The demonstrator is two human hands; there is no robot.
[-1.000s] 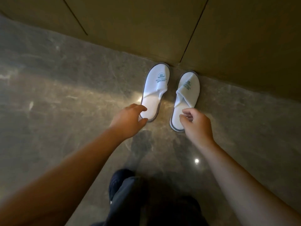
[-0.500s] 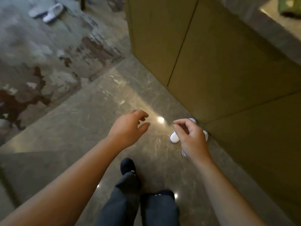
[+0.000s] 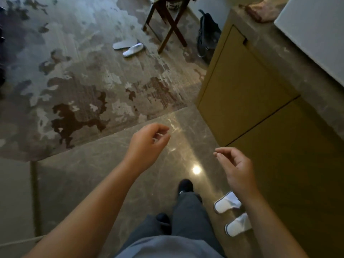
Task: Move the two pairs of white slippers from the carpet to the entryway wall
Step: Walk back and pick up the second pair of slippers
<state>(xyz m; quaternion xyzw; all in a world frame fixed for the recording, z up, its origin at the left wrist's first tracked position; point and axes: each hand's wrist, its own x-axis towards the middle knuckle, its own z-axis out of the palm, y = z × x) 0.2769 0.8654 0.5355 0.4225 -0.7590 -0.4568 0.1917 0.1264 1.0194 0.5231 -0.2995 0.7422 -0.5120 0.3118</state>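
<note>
The second pair of white slippers (image 3: pixel 128 47) waits far off on the patterned carpet (image 3: pixel 74 86), left hand (image 3: pixel 149 144) and right hand (image 3: pixel 236 172) loosely curled and empty, first pair (image 3: pixel 231 214) beside the yellow wall panel (image 3: pixel 260 108), so fetching comes next.

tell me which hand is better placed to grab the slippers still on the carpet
Left, probably, by a small margin. The left hand is empty and reaches forward on the side where the carpet pair lies, ahead and left. The right hand, also empty, hangs nearer the cabinet and the placed pair.
</note>
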